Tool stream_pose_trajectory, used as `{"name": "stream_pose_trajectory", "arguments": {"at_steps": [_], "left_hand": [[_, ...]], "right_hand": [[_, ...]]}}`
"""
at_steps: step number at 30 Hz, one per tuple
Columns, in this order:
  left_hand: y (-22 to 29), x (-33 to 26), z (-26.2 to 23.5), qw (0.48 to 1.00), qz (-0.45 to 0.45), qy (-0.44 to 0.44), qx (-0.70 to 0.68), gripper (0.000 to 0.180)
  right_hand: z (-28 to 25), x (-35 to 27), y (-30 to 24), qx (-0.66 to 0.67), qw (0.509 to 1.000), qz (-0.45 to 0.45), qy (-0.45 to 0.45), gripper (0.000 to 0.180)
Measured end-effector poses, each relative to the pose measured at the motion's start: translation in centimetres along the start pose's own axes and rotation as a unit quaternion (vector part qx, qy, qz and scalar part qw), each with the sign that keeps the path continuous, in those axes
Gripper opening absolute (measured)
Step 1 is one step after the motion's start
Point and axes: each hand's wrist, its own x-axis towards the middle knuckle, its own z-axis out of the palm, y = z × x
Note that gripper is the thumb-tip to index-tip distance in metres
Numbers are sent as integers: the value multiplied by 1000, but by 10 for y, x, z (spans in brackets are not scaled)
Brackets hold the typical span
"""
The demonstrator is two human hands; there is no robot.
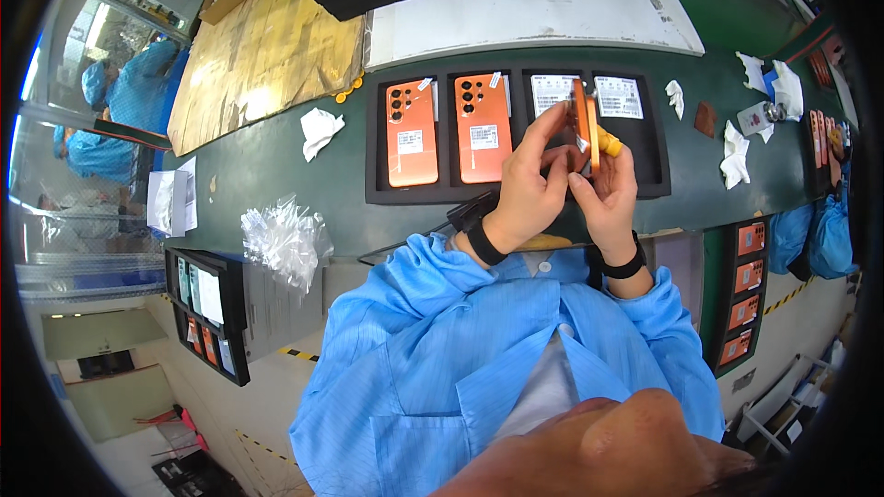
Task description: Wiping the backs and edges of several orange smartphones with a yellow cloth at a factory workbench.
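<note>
Above the tray, an orange phone is held upright and seen nearly edge-on. My left hand grips it from the left, fingers behind and thumb near its lower end. On the other side my right hand closes round it, with yellow finger covers on the fingertips. Two orange edges show side by side, and I cannot tell whether they belong to one phone or two. Below lies a black foam tray. Its left slots hold an orange phone and another orange phone, camera side up. White printed labels show in the right slots.
Crumpled clear plastic lies at the left table edge, near a white tissue. More tissues and a brown scrap are at right. A cardboard sheet and white board lie behind. Phone trays stand beside the table.
</note>
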Motion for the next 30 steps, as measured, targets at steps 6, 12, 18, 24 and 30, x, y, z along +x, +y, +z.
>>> {"name": "stream_pose_trajectory", "arguments": {"at_steps": [6,12,18,24,30], "left_hand": [[5,-8,1,1000,19,-17,-5,58],[7,-3,2,999,21,-19,-15,57],[-1,6,0,999,7,-16,-30,57],[1,8,0,999,-9,-18,-48,58],[2,9,0,997,-24,-20,-66,60]], "right_hand": [[-3,-12,-5,-38,999,-9,-1,60],[1,-9,-9,-49,999,-14,13,58],[2,3,-4,-72,997,-24,4,57],[2,5,-5,-68,998,-20,2,55],[1,5,-5,-65,998,-13,1,56]]}}
